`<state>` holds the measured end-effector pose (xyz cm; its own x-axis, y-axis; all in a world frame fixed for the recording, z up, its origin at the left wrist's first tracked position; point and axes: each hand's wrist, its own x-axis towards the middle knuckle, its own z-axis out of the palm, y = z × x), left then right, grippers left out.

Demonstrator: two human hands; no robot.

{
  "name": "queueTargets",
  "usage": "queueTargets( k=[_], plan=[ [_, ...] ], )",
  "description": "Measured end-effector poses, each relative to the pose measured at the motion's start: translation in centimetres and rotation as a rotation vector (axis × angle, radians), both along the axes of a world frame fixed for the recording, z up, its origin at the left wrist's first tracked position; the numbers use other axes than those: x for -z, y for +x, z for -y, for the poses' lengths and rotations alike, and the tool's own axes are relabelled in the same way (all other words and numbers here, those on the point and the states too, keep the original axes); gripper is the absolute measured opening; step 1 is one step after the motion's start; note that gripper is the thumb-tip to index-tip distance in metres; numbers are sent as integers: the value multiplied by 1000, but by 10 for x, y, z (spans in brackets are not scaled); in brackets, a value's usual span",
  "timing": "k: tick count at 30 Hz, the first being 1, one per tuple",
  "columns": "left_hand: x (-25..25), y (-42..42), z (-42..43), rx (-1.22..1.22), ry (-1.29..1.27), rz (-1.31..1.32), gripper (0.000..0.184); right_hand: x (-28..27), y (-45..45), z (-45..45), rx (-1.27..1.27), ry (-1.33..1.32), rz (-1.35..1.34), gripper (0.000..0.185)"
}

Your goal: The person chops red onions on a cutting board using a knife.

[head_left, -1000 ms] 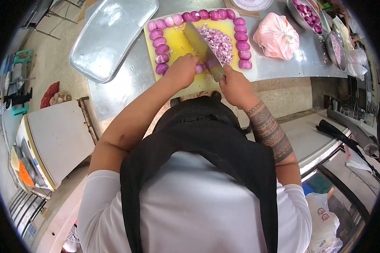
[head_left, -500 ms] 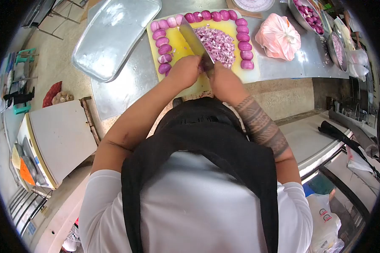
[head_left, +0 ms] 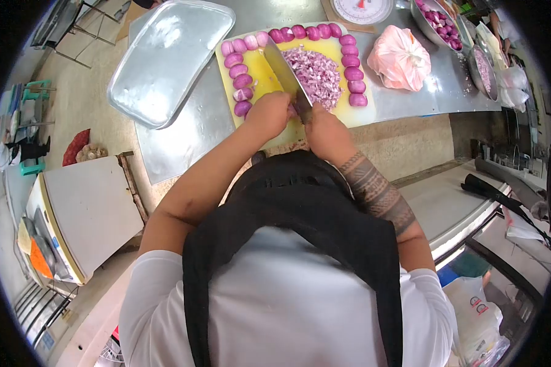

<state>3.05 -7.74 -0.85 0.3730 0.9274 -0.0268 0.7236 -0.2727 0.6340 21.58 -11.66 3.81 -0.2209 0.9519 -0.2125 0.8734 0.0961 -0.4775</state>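
My right hand (head_left: 329, 133) is wrapped round the handle of a wide-bladed knife (head_left: 284, 74), whose blade points up and left over the yellow cutting board (head_left: 264, 68). Close against the blade's left side, my left hand (head_left: 270, 113) has its fingers bent on a piece of purple onion, mostly hidden by the fingers. A heap of chopped onion (head_left: 315, 76) lies right of the blade. Onion halves (head_left: 242, 81) line the left, far and right edges of the board.
A clear tray (head_left: 168, 61) lies at the left of the metal table (head_left: 156, 147). To the right are a tied pink plastic bag (head_left: 400, 58), a bowl of onions (head_left: 439, 25) and a bowl of chopped onion (head_left: 483, 72). A dial scale (head_left: 362, 9) stands at the back.
The knife and my right hand have moved left, closer to my left hand. The camera view has shifted slightly, showing more of the scale.
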Motion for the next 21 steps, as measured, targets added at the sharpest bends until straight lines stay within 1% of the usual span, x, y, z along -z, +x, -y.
queueTargets(
  k=[2,4,5,7,11,14,15,18,19,20,21],
  plan=[
    [-3,-5,6,66,117,18,18,-6,4,0,28,-52,17,27],
    [-4,-7,4,138,243,39,15,1,9,-2,18,-29,-4,26],
    [-1,-7,3,173,204,1,15,3,11,-2,13,-18,-13,26],
    [6,-4,-2,245,130,-74,16,-18,9,0,-14,-39,26,25],
    [6,3,6,132,87,-137,15,-43,-1,11,15,-50,45,24],
    [17,3,5,115,60,-151,15,-2,-4,9,51,-70,46,23],
    [14,3,4,104,52,-157,15,-13,-2,8,1,-32,39,23],
    [7,1,13,95,29,-171,16,-53,-8,20,10,-24,39,23],
    [8,0,15,100,38,-170,16,-41,-8,19,22,-29,42,23],
    [9,0,14,104,45,-170,16,-18,-9,19,33,-36,46,23],
    [9,0,13,110,48,-147,16,-20,-15,18,43,-47,47,23]
  ],
)
